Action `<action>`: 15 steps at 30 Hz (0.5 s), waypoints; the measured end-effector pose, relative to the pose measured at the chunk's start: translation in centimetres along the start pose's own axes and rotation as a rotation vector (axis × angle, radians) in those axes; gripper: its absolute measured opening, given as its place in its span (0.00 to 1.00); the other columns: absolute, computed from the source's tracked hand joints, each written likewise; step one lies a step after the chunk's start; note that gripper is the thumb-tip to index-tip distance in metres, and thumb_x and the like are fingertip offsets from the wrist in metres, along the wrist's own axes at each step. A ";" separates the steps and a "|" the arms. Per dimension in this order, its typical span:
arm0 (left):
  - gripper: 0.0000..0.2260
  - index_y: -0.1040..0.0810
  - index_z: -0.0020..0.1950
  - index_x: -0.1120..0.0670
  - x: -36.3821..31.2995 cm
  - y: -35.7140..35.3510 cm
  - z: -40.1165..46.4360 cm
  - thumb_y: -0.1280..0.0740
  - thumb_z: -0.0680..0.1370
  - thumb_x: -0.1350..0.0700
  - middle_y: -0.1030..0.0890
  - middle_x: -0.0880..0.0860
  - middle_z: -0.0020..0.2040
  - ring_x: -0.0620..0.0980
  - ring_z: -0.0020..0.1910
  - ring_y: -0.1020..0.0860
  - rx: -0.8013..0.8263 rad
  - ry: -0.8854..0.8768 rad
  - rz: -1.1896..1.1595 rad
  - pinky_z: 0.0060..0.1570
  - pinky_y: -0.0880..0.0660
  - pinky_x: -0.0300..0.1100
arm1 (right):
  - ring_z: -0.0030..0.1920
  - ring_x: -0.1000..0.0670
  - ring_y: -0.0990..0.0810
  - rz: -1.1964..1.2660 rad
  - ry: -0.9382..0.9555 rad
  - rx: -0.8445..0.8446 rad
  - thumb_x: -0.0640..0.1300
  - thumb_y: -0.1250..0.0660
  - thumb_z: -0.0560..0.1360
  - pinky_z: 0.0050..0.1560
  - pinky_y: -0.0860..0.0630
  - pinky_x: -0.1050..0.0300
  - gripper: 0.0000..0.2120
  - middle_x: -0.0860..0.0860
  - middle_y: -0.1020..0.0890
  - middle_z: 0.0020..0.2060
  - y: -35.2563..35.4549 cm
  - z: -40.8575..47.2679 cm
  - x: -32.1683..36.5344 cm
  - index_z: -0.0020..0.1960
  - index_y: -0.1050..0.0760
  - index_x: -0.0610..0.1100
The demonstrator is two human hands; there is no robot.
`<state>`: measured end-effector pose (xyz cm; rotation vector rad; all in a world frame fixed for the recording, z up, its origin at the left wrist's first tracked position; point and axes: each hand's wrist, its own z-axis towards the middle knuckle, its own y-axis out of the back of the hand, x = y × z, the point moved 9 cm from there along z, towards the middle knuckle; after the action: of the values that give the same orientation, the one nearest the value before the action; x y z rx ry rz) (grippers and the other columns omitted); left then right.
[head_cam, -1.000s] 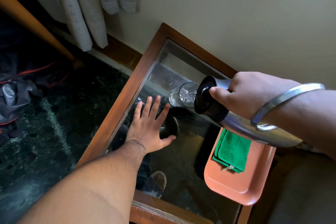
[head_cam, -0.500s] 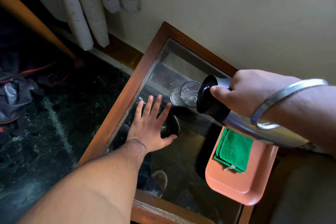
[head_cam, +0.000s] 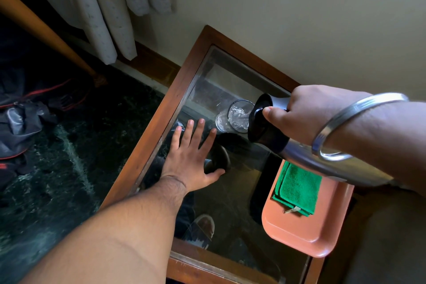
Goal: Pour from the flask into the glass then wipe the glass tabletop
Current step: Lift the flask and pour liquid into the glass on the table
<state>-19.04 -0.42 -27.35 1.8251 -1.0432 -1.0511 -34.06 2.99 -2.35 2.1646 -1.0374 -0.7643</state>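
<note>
- Head view: a steel flask [head_cam: 322, 159] with a black top tilts over a clear glass [head_cam: 237, 116] holding water, which stands on the glass-topped bench [head_cam: 184, 90].
- Right hand [head_cam: 306, 113], fingers clenched around the flask's neck, wears a metal bangle [head_cam: 345, 122].
- Left hand [head_cam: 191, 157] lies flat, fingers spread and released, on the pane beside the glass.
- Folded green cloth [head_cam: 297, 189] rests in an orange tray [head_cam: 306, 233] at the bench's right edge.

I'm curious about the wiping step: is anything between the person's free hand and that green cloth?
Partly. The green cloth lies on the orange tray, half under the tilted flask held by the right hand. The left hand rests flat on the glass tabletop; only bare glass shows between it and the tray.
</note>
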 end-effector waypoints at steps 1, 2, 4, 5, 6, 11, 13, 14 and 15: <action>0.51 0.68 0.80 0.48 0.0 0.0 0.0 0.48 0.71 0.22 0.71 0.59 0.79 0.62 0.78 0.68 -0.002 -0.001 -0.001 0.75 0.67 0.64 | 0.27 0.50 0.32 -0.001 -0.001 0.002 0.62 0.43 0.77 0.27 0.43 0.59 0.27 0.46 0.29 0.27 0.0 0.0 0.1 0.29 0.34 0.42; 0.51 0.68 0.80 0.48 0.0 0.0 0.0 0.48 0.71 0.22 0.71 0.59 0.79 0.62 0.78 0.68 -0.004 -0.002 -0.002 0.75 0.68 0.63 | 0.27 0.50 0.33 -0.001 -0.001 0.003 0.61 0.43 0.77 0.27 0.44 0.59 0.27 0.46 0.30 0.27 0.0 0.1 0.2 0.29 0.34 0.42; 0.51 0.68 0.80 0.48 0.0 0.0 -0.1 0.48 0.71 0.22 0.72 0.59 0.79 0.62 0.78 0.69 -0.001 -0.003 -0.006 0.75 0.68 0.63 | 0.27 0.51 0.34 0.007 -0.004 0.009 0.61 0.43 0.77 0.27 0.45 0.59 0.27 0.47 0.31 0.27 0.1 0.2 0.3 0.29 0.35 0.42; 0.51 0.69 0.80 0.48 0.0 0.0 -0.1 0.48 0.71 0.22 0.72 0.59 0.79 0.62 0.78 0.69 0.001 -0.002 -0.005 0.75 0.68 0.63 | 0.27 0.51 0.34 0.012 -0.005 0.010 0.60 0.43 0.77 0.27 0.45 0.60 0.26 0.47 0.31 0.27 0.2 0.2 0.3 0.29 0.35 0.42; 0.50 0.69 0.80 0.48 0.0 0.0 -0.1 0.48 0.71 0.22 0.72 0.59 0.79 0.62 0.78 0.69 0.000 -0.001 0.000 0.75 0.68 0.63 | 0.27 0.51 0.35 0.014 -0.005 0.009 0.60 0.43 0.77 0.27 0.45 0.60 0.26 0.47 0.31 0.27 0.2 0.2 0.3 0.29 0.35 0.42; 0.50 0.68 0.80 0.48 0.1 0.0 0.0 0.50 0.71 0.22 0.73 0.59 0.78 0.62 0.78 0.69 0.006 0.005 0.008 0.75 0.68 0.64 | 0.27 0.51 0.35 0.024 0.004 0.013 0.60 0.43 0.77 0.27 0.45 0.60 0.26 0.47 0.31 0.27 0.3 0.3 0.4 0.29 0.36 0.42; 0.50 0.68 0.80 0.48 0.1 0.0 -0.1 0.50 0.71 0.22 0.73 0.59 0.78 0.62 0.78 0.69 0.005 0.004 0.004 0.75 0.67 0.64 | 0.27 0.51 0.35 0.024 0.008 0.008 0.60 0.43 0.77 0.27 0.45 0.60 0.26 0.47 0.31 0.27 0.3 0.4 0.5 0.29 0.37 0.43; 0.50 0.68 0.80 0.48 0.1 0.0 -0.1 0.50 0.71 0.22 0.73 0.59 0.78 0.62 0.78 0.69 0.007 0.002 0.003 0.75 0.67 0.64 | 0.27 0.51 0.35 0.025 0.008 0.008 0.60 0.43 0.77 0.27 0.45 0.60 0.26 0.47 0.31 0.27 0.4 0.4 0.5 0.29 0.37 0.43; 0.50 0.68 0.80 0.48 0.0 0.0 -0.1 0.50 0.71 0.22 0.73 0.59 0.78 0.62 0.78 0.69 0.009 0.002 0.003 0.75 0.67 0.64 | 0.27 0.51 0.35 0.026 0.007 0.011 0.60 0.43 0.77 0.27 0.45 0.60 0.26 0.47 0.31 0.27 0.3 0.4 0.4 0.29 0.37 0.42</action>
<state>-18.96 -0.45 -27.34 1.8305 -1.0513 -1.0441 -34.30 2.34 -2.49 2.1570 -1.0667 -0.7395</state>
